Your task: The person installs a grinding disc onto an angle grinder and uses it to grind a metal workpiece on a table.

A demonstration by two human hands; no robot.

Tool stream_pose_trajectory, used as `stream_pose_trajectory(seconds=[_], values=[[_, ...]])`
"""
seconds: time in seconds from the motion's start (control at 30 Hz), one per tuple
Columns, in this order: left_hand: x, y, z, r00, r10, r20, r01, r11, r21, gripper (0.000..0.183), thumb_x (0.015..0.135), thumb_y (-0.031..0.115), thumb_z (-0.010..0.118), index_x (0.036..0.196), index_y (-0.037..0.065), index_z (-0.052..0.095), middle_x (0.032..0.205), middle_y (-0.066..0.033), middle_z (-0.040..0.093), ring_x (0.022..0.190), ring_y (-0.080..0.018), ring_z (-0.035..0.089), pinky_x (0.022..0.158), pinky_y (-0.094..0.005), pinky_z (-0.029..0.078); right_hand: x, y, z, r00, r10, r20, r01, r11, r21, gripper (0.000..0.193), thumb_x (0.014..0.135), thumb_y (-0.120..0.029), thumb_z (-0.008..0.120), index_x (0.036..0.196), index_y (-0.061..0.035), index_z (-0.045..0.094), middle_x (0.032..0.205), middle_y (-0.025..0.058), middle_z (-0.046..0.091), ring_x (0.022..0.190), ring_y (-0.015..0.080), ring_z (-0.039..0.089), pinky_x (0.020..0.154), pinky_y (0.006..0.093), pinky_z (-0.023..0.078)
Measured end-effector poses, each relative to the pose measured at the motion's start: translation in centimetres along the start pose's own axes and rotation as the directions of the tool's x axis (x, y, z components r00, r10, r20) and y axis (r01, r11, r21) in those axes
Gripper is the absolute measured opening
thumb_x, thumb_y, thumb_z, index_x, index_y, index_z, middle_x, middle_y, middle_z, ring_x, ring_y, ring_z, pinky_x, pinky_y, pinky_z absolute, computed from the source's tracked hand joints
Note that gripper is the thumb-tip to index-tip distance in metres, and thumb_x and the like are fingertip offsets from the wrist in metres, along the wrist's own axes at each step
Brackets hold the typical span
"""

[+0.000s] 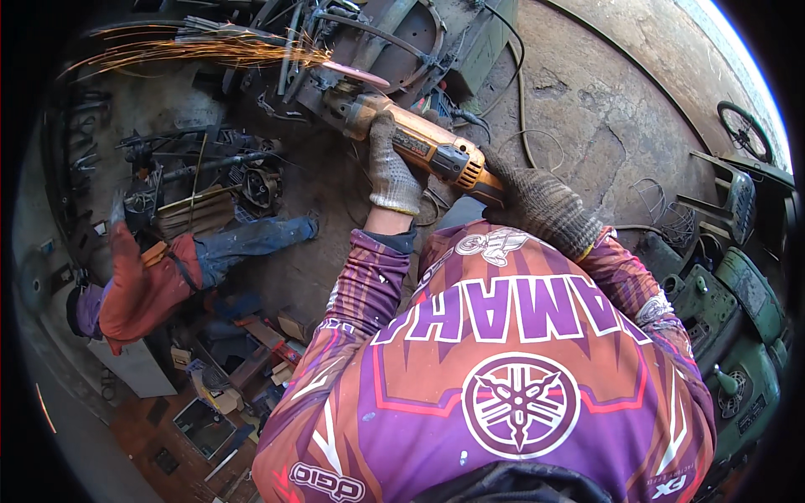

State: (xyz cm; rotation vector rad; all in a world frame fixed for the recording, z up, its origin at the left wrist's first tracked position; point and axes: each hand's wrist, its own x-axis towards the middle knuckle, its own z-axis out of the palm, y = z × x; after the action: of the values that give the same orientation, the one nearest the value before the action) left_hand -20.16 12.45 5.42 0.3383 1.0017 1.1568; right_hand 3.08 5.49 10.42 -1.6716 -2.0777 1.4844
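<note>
Both my hands wear knitted work gloves and hold a yellow-and-black angle grinder [432, 149]. My left hand [394, 172] is wrapped round the front of its body, just behind the gear head. Round the rear end, my right hand [543, 204] is closed, its fingertips partly hidden. The grinder's disc [356, 74], pinkish and seen nearly edge-on, meets metal parts at the top. A stream of orange sparks [210, 49] flies off to the left. Beside the disc lies a dark metal assembly with a round rim [436, 38]; the exact contact point is hidden by sparks.
At the left a person in an orange top [155, 285] and blue trousers stands near a pile of metal parts [197, 172]. Cables [524, 126] run over the concrete floor. Green machine parts [742, 369] and a chair [729, 205] stand right; a bicycle wheel [745, 132] lies beyond.
</note>
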Motion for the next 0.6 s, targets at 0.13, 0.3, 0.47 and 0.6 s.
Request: stream_pose_trajectory(seconds=[0.13, 0.3, 0.47, 0.6], values=[[0.5, -0.1, -0.5, 1.000, 0.002, -0.016, -0.002, 1.000, -0.008, 0.073, 0.089, 0.065, 0.068, 0.132, 0.007, 0.057, 0.123, -0.0155, 0.064, 0.111, -0.0344, 0.065, 0.102, -0.0500, 0.053, -0.1, -0.2, -0.2, 1.000, -0.015, -0.005, 0.015, 0.999, 0.030, 0.096, 0.080, -0.034, 0.085, 0.160, -0.0200, 0.034, 0.107, 0.0293, 0.071, 0.100, 0.0460, 0.071, 0.087, 0.0496, 0.057], [-0.2, 0.3, 1.1, 0.997, 0.028, -0.072, -0.025, 0.999, 0.042, 0.072, 0.088, 0.064, 0.069, 0.132, 0.008, 0.057, 0.123, -0.0155, 0.064, 0.112, -0.0349, 0.065, 0.102, -0.0505, 0.054, -0.1, 0.5, 0.0, 0.999, -0.038, -0.015, 0.039, 0.997, 0.069, 0.097, 0.080, -0.035, 0.085, 0.161, -0.0205, 0.033, 0.108, 0.0290, 0.070, 0.101, 0.0465, 0.071, 0.087, 0.0493, 0.057], [-0.5, 0.2, 1.3, 0.996, 0.067, -0.056, -0.064, 0.996, 0.067, 0.073, 0.088, 0.064, 0.068, 0.132, 0.008, 0.057, 0.124, -0.0161, 0.064, 0.111, -0.0343, 0.065, 0.102, -0.0499, 0.054, -0.3, 0.4, -0.4, 0.999, -0.036, -0.001, 0.036, 0.997, 0.070, 0.097, 0.080, -0.035, 0.085, 0.161, -0.0209, 0.033, 0.110, 0.0293, 0.070, 0.102, 0.0460, 0.071, 0.088, 0.0488, 0.057], [-0.4, -0.5, 0.6, 1.000, 0.011, -0.022, -0.010, 0.999, 0.038, 0.075, 0.089, 0.065, 0.067, 0.134, 0.005, 0.056, 0.125, -0.0183, 0.064, 0.113, -0.0356, 0.065, 0.103, -0.0508, 0.053, -0.5, 1.0, 0.0, 0.999, -0.032, 0.023, 0.031, 0.999, 0.008, 0.099, 0.083, -0.034, 0.080, 0.163, -0.0249, 0.022, 0.108, 0.0277, 0.071, 0.101, 0.0445, 0.071, 0.087, 0.0509, 0.057]])
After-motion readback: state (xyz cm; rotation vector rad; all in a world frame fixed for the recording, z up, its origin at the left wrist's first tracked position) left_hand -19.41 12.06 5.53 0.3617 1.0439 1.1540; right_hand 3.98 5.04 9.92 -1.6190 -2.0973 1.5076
